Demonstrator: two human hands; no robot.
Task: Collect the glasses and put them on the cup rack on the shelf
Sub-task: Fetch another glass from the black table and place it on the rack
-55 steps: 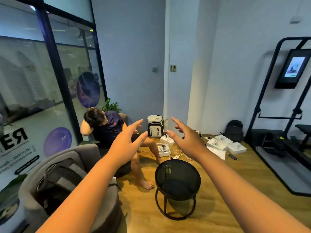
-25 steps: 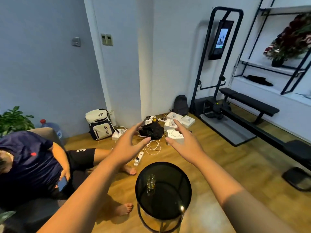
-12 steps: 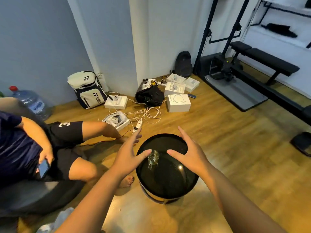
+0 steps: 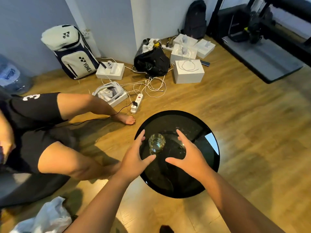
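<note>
A small clear glass (image 4: 156, 142) stands on the round black table (image 4: 207, 174). The left hand (image 4: 134, 158) and right hand (image 4: 188, 155) hover beside it, fingers spread, holding nothing. It looks light, slippery and breakable, so hold its sides.

We're in a lounge corner that doubles as a gym and gear-charging spot. Wood-plank floor (image 4: 235, 123), pale blue wall (image 4: 109, 22), a low round black counter (image 4: 202, 174). Against the wall leans a Yonex sports backpack (image 4: 72, 52); nearby, white device boxes (image 4: 188, 73) and a power strip (image 4: 137, 103) trail a tangle of cables. Top right, black exercise equipment (image 4: 252, 22) sits on a grey mat (image 4: 269, 61). A seated person's bare legs (image 4: 80, 105) stretch across the floor.
</note>
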